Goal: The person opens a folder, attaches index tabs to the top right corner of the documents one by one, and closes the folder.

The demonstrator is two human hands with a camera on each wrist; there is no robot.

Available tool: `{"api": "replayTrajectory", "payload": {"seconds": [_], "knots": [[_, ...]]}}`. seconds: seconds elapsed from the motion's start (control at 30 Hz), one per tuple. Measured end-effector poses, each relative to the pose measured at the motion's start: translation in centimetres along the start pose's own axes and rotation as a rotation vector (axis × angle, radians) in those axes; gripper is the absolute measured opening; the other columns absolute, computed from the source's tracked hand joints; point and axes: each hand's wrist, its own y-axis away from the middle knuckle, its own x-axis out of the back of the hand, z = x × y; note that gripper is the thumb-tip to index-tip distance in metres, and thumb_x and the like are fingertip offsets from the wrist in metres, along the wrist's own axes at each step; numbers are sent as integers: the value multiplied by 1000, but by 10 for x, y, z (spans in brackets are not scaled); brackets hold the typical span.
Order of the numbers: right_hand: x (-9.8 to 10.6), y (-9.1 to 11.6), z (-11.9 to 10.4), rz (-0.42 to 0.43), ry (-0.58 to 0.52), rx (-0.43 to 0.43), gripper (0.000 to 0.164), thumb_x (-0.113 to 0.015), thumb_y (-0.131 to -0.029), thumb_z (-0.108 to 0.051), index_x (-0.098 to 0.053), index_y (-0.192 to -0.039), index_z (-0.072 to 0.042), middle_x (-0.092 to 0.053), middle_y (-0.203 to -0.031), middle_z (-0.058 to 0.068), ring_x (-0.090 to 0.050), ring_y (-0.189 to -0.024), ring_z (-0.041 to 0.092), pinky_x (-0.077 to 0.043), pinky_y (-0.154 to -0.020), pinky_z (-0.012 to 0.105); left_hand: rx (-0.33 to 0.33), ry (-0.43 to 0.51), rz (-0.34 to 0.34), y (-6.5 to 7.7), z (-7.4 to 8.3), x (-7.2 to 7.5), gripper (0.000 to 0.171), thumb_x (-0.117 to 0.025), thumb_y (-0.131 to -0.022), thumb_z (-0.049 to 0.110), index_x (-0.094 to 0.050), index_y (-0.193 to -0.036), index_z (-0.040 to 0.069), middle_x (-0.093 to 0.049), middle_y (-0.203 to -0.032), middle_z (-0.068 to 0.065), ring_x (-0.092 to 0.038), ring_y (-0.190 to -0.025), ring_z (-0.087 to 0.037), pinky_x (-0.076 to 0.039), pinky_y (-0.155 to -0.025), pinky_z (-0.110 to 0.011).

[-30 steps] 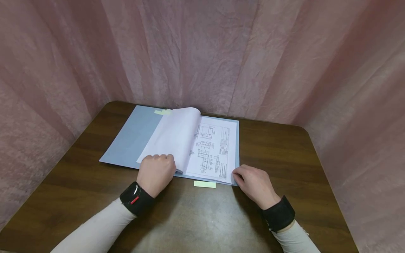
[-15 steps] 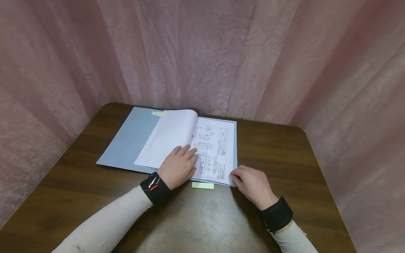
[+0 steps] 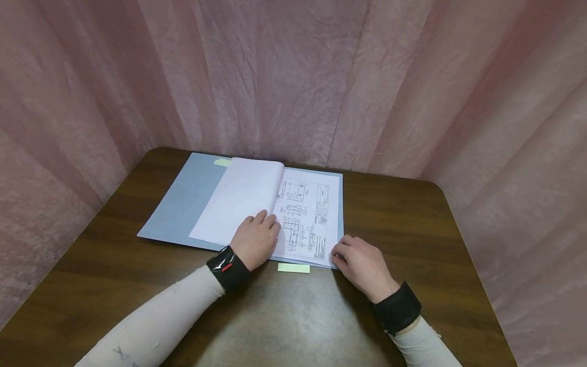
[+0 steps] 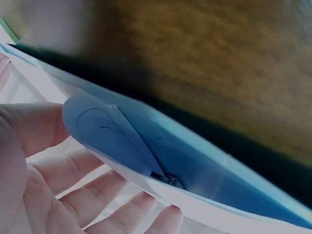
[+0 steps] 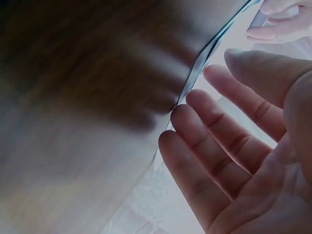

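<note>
A blue-grey folder [image 3: 176, 204] lies spread on the table, with white sheets turned over to its left [image 3: 240, 196]. On the right half shows a technical drawing sheet [image 3: 323, 229]. My left hand [image 3: 255, 239] presses on the turned sheets at their fold, fingers extended. In the left wrist view, the sheets curl into a loop [image 4: 92, 119] beside the thumb, with a dark fastener [image 4: 165, 179] deeper at the spine. At the folder's lower right corner, my right hand [image 3: 361, 262] touches the edge with its fingertips; the right wrist view has its thumb apart from the fingers.
A pale green sticky tab [image 3: 293, 268] sticks out at the folder's near edge, and another tab [image 3: 222, 162] shows at the top left. The brown wooden table [image 3: 390, 209] ends at pink curtains [image 3: 293, 81] behind and at the sides.
My left hand has moved right from the turned sheets and unfurled from a fist onto their fold. The raised fold now lies flatter. My right hand's fingers have spread slightly at the corner.
</note>
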Motion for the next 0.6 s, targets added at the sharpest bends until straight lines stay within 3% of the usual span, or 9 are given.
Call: {"api": "replayTrajectory", "payload": {"seconds": [0.3, 0.6], "knots": [[0, -1, 1, -23, -23, 1, 24, -85, -77, -27, -76, -98, -19, -65, -102, -5, -52, -83, 13, -45, -68, 27, 17, 6, -29, -4, -1, -2, 37, -72, -89, 23, -69, -122, 6, -65, -116, -12, -55, -99, -27, -51, -82, -40], [0, -3, 2, -44, -33, -7, 30, -85, -76, -30, -78, -104, -20, -65, -103, -4, -52, -85, 13, -45, -69, 27, 40, 13, -58, -5, -2, 0, 37, -72, -89, 20, -68, -124, 8, -65, -120, -10, -57, -102, -26, -52, -81, -41]]}}
